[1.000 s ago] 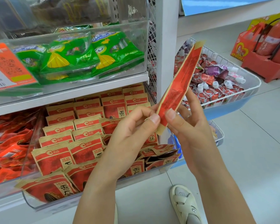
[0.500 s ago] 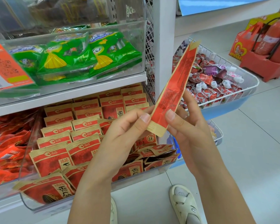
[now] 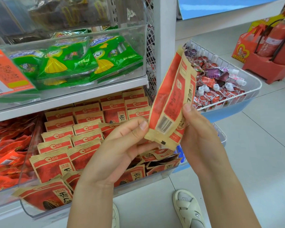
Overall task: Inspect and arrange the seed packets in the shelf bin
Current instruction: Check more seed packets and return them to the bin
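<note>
I hold a red and tan seed packet [image 3: 172, 99] upright in front of the shelf post, its back with the barcode turned toward me. My left hand [image 3: 120, 145] pinches its lower left corner between thumb and fingers. My right hand [image 3: 199, 135] grips its lower right edge, thumb on the front. A second packet seems to lie behind the first. Below my hands, the clear shelf bin [image 3: 28, 209] holds several rows of matching seed packets [image 3: 56, 139], some upright, some lying loose at the front right.
Green snack bags [image 3: 69, 63] fill the clear bin on the shelf above. Red packets [image 3: 5, 155] lie in the bin to the left. A white wire basket [image 3: 253, 89] of pouches stands at the right. Fire extinguishers [image 3: 280, 40] stand on the floor. My sandal [image 3: 187, 209] is below.
The packet has turned from edge-on to showing its printed back and barcode. Both hands keep their hold at its lower end.
</note>
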The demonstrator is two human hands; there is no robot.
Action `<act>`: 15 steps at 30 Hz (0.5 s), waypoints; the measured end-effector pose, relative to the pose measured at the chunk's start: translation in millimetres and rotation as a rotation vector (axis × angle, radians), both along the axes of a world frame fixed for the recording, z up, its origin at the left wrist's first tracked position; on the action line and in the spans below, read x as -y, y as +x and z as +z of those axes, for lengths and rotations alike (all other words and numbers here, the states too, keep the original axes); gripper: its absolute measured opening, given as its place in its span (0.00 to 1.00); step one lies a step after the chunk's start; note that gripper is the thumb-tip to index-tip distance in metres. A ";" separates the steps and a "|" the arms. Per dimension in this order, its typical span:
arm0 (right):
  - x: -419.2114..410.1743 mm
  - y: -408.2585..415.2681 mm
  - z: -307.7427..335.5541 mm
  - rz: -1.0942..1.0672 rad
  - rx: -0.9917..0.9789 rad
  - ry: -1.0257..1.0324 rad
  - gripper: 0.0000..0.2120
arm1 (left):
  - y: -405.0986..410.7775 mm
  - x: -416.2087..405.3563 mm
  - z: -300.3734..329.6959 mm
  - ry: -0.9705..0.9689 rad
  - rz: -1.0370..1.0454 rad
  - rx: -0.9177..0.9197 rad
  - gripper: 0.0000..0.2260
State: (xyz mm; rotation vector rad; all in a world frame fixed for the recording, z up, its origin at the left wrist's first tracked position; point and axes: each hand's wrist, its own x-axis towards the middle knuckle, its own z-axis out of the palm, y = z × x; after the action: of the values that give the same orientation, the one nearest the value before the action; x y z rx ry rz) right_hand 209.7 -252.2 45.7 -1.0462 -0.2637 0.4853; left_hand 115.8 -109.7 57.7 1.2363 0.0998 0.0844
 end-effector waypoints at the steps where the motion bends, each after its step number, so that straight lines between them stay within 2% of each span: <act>1: 1.0 1.3 -0.4 -0.020 -0.012 -0.002 0.32 | 0.4 -0.8 -0.4 0.022 0.028 -0.019 0.22; 4: 5.7 5.2 -2.7 -0.095 -0.020 -0.030 0.27 | 1.9 0.2 0.1 0.181 0.116 -0.064 0.15; 8: 5.1 3.4 -3.2 -0.148 0.079 -0.091 0.17 | 4.4 5.9 3.9 0.343 0.165 -0.102 0.18; 15: -1.8 -6.7 -0.8 -0.041 0.192 -0.162 0.11 | 8.3 13.2 4.7 0.291 0.232 -0.039 0.16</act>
State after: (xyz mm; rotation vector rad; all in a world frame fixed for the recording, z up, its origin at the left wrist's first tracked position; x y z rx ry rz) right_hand 203.1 -250.4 44.9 -1.2559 -0.3767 0.3740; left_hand 124.1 -122.9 62.3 1.5139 0.2724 0.2839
